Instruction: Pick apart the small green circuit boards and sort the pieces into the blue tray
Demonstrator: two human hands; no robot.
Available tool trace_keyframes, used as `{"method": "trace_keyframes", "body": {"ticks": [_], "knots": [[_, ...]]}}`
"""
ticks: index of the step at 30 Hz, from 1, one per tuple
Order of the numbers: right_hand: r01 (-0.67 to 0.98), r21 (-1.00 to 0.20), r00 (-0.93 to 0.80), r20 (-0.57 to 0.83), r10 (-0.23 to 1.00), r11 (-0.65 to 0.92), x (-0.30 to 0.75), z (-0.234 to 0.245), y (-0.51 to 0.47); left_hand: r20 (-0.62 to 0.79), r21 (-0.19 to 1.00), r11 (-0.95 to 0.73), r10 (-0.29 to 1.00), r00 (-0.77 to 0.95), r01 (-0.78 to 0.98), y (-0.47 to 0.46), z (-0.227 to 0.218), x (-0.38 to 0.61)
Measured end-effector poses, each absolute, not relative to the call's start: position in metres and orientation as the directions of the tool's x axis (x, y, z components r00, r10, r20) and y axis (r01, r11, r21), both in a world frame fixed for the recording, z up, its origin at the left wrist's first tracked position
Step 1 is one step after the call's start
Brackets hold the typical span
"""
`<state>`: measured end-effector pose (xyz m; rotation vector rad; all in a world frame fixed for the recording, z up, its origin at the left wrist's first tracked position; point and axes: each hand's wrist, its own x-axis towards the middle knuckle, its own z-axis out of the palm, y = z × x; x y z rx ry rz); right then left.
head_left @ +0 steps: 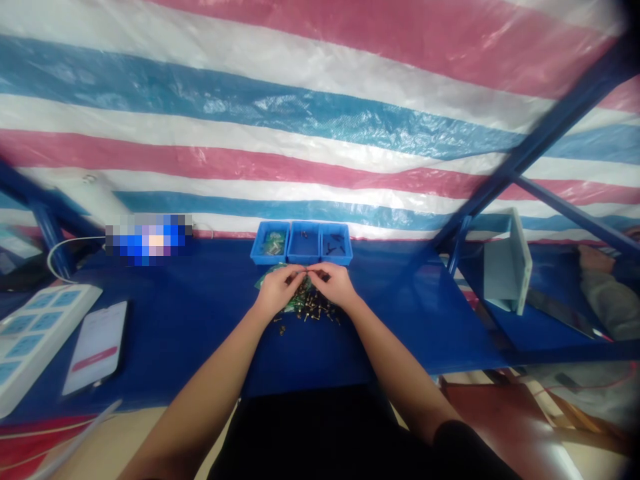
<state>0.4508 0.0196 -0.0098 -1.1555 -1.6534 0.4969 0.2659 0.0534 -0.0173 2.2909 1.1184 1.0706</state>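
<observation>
My left hand (281, 288) and my right hand (333, 284) meet fingertip to fingertip over the blue table. Both are closed in a pinch, and whatever lies between the fingers is too small to make out. Below them spreads a pile of small brass-coloured and dark parts (313, 305) that look like screws or pins. A greenish clear plastic bag (265, 275) lies partly under my left hand. Just beyond my fingers stand three small blue bins in a row: the left bin (256, 256) holds bagged bits, the middle bin (305, 259) a few small pieces, the right bin (345, 257) dark slender parts.
A phone (95, 347) and a white power strip (55, 327) lie on the table (190, 333) at left, near a blurred-out object (150, 239). Blue metal frame bars (530, 143) rise at right. Beyond them are a white stand (515, 267) and another person's arm (605, 287).
</observation>
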Motion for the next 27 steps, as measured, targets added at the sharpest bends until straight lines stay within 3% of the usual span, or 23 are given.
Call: {"method": "trace_keyframes", "body": {"ticks": [27], "knots": [[0.462, -0.778, -0.012, 0.475, 0.88, 0.426, 0.4516, -0.0113, 0.0202, 0.408, 0.649, -0.552, 0.833, 0.373, 0.523, 0.0508, -0.0137, 0.2652]]}}
